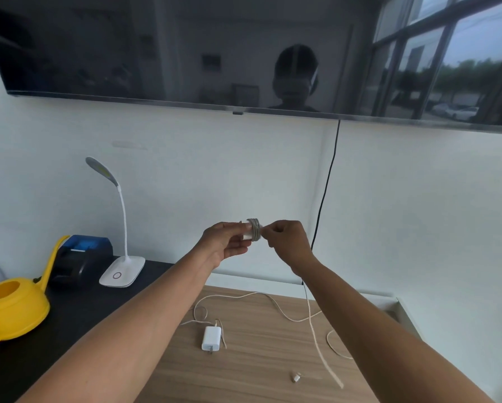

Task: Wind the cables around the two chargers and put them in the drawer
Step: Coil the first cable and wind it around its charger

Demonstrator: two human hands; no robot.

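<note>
Forearms [127,330] up, left hand [225,242] grips the light charger [246,236] by its bare end, right hand [287,242] pinches the floppy cable [255,231].

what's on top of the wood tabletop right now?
A white charger, loose cable sprawled across the wood tabletop, and a small connector. The right forearm hides part of the cable.
</note>
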